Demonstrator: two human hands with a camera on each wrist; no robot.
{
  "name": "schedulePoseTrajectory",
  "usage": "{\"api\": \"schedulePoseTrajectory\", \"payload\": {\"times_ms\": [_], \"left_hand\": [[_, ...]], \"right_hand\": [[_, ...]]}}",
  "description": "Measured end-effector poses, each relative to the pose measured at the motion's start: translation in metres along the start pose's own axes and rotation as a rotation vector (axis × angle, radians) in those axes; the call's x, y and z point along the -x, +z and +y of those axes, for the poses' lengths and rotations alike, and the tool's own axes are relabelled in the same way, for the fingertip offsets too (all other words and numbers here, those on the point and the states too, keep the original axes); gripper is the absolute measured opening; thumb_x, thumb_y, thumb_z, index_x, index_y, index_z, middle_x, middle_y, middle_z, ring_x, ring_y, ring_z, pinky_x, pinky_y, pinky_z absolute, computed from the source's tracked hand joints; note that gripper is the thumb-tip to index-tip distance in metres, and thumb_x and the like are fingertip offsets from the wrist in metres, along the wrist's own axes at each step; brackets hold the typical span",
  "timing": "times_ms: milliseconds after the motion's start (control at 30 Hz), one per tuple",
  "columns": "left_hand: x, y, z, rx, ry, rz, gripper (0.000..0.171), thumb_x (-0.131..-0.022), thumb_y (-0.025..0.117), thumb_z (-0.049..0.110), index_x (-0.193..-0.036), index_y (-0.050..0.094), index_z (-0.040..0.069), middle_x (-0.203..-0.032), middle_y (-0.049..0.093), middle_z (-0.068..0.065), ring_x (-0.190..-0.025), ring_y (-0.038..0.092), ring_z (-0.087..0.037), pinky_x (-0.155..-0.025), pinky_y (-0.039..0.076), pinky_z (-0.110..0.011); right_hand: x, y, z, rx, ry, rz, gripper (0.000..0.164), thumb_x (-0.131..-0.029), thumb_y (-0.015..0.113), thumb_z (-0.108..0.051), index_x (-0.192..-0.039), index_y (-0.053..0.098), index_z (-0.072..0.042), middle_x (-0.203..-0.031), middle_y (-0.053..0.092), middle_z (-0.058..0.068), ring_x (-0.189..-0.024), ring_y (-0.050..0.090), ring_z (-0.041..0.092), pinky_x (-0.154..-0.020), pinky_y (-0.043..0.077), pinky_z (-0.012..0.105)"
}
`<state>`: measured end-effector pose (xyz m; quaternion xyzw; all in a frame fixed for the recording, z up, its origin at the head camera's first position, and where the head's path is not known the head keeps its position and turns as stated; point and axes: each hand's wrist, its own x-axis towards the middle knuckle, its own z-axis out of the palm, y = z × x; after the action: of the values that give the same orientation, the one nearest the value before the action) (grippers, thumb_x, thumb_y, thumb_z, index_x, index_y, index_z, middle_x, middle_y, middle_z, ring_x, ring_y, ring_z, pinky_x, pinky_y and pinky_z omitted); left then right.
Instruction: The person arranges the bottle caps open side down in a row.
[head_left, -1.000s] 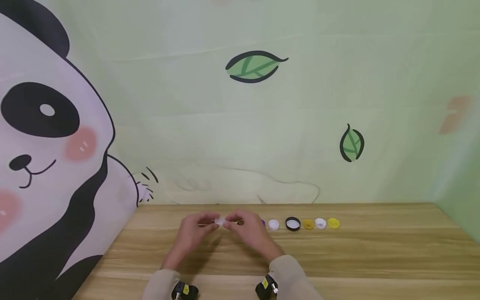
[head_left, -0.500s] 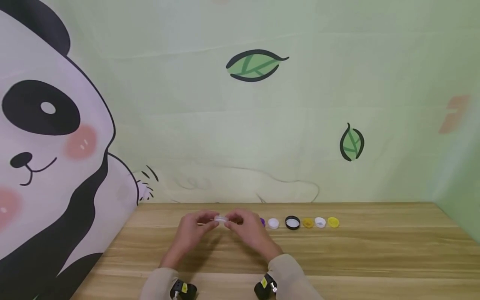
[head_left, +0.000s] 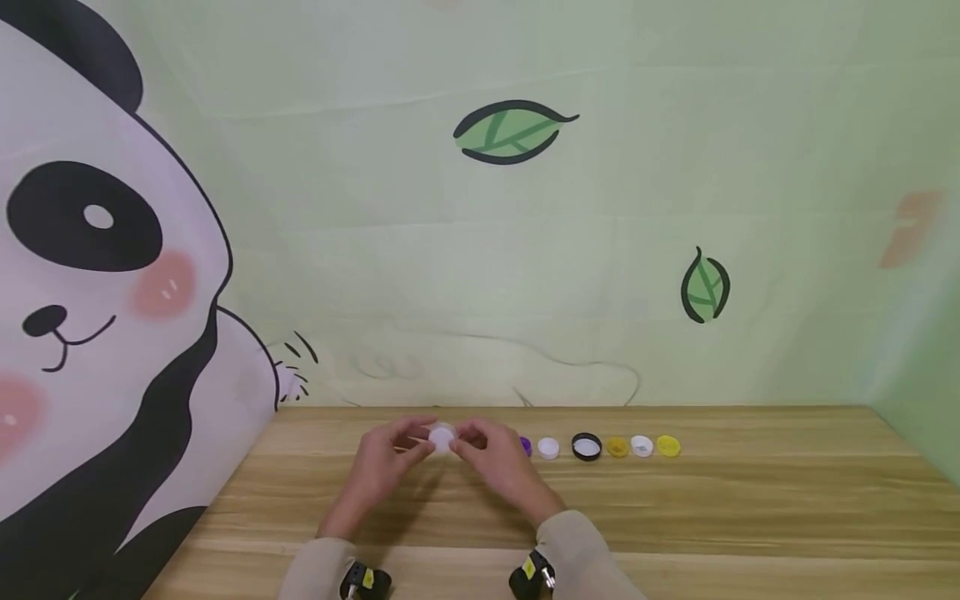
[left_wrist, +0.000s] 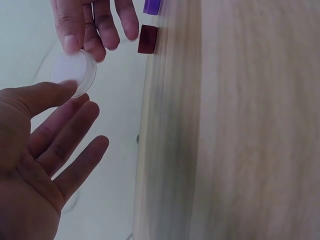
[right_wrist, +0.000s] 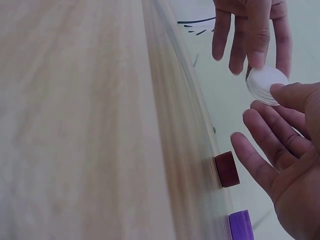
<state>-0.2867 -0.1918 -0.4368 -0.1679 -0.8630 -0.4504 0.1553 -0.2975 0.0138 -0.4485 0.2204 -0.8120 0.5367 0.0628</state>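
Observation:
Between both hands, raised over the far part of the table, is a translucent white round cap (head_left: 442, 438). My left hand (head_left: 378, 462) pinches its left side with thumb and fingertips. My right hand (head_left: 501, 465) does the same on the right side. In the right wrist view the cap (right_wrist: 265, 86) shows a ridged rim, and both thumbs lie on its near face. The remaining fingers of each hand spread loosely behind it. A dark red cap (left_wrist: 147, 39) stands near the right hand in the wrist views; the right hand hides it in the head view.
A row of caps runs along the table's back: purple (head_left: 525, 447), a white cap (head_left: 548, 448), a black-rimmed lid (head_left: 586, 447), an orange-yellow cap (head_left: 617, 447), another white cap (head_left: 641, 447) and a yellow cap (head_left: 668, 447). Behind the wooden table (head_left: 712, 508) hangs a printed cloth (head_left: 360, 250).
The translucent cap has turned between the fingers: half a second ago it was seen nearly edge-on, now its round face shows. Both hands stay in almost the same place.

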Motion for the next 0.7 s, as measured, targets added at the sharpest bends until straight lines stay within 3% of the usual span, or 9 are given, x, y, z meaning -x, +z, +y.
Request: {"api": "schedulePoseTrajectory", "payload": {"times_ms": [200,467,700], "left_hand": [[0.0027,-0.0016,0.0004,-0.015,0.060,-0.042,0.043,-0.086,0.083,-0.009,-0.127,0.074,0.002,-0.103,0.078,-0.013,-0.085,0.077,-0.028,-0.077,0.064,-0.038],[0.0044,-0.0018,0.0037,-0.023,-0.014,-0.023,0.043,-0.084,0.086,-0.007,-0.124,0.076,0.006,-0.093,0.075,-0.003,-0.081,0.075,-0.021,-0.074,0.063,-0.035],[0.0033,-0.0022,0.0021,-0.047,-0.026,-0.066,0.038,-0.086,0.086,-0.002,-0.122,0.077,0.006,-0.094,0.075,-0.003,-0.084,0.075,-0.021,-0.075,0.062,-0.033]], "right_hand": [[-0.0006,0.0005,-0.0003,-0.010,-0.014,-0.001,0.023,-0.102,0.073,-0.014,-0.122,0.073,-0.003,-0.095,0.074,0.002,-0.087,0.067,0.015,-0.076,0.056,0.030],[-0.0011,0.0018,-0.0014,-0.009,-0.021,-0.024,0.026,-0.102,0.074,-0.014,-0.127,0.072,-0.006,-0.095,0.075,0.000,-0.087,0.067,0.013,-0.075,0.056,0.028],[-0.0001,-0.0005,-0.0016,-0.029,-0.023,-0.062,0.034,-0.094,0.080,-0.003,-0.126,0.071,-0.001,-0.103,0.074,0.006,-0.092,0.070,0.019,-0.078,0.058,0.028]]}}
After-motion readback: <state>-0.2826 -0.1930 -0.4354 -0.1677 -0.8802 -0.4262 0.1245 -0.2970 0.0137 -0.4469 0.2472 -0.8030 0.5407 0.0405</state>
